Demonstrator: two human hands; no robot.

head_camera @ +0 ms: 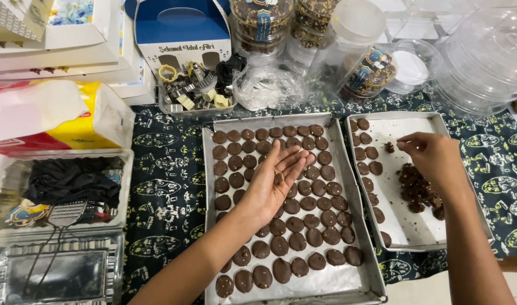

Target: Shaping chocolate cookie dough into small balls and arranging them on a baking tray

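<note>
Left hand point(274, 182) held palm-up over large tray point(209, 186) of dark round cookies point(297, 242). Right hand point(433, 157) pinched above small tray point(408, 125), beside a crumbly chocolate heap point(415, 189).

You're at a home baking bench point(168, 186) — patterned cloth under two metal trays point(209, 169), the larger packed with rows of dark round cookies point(303, 220). Along the far edge sit cookie cutters point(193, 90), clear plastic jars point(354, 34) and gift boxes point(182, 28) — small-batch packing, not a factory.
</note>
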